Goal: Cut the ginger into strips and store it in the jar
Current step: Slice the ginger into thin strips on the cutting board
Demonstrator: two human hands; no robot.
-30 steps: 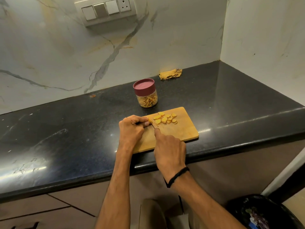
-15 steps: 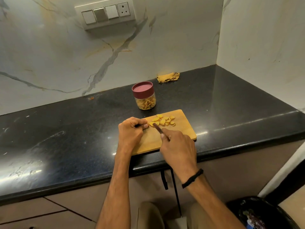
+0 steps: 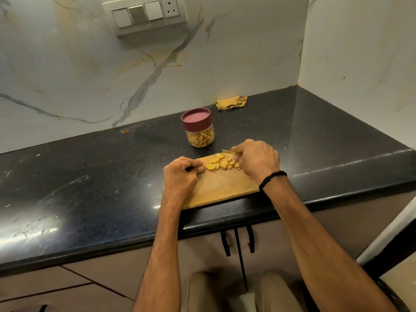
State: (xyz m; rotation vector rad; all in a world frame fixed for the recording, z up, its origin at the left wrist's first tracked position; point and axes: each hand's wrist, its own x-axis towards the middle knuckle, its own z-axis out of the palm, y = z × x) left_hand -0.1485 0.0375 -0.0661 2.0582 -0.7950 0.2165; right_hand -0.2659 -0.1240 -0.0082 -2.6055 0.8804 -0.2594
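The right hand (image 3: 256, 159) has its fingers curled round a knife (image 3: 225, 151) over the ginger slices (image 3: 219, 162) on the board (image 3: 220, 188), likely to gather them. The left hand (image 3: 181, 175) is curled beside them, probably steadying the board; I cannot tell if it holds anything. The lidded jar (image 3: 199, 129) stands just behind, within reach

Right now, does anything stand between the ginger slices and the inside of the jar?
Yes: the maroon lid sits on the jar, closing its mouth. Nothing else visible lies between the ginger slices and the jar.

Left hand (image 3: 181, 174), right hand (image 3: 256, 159), both curled
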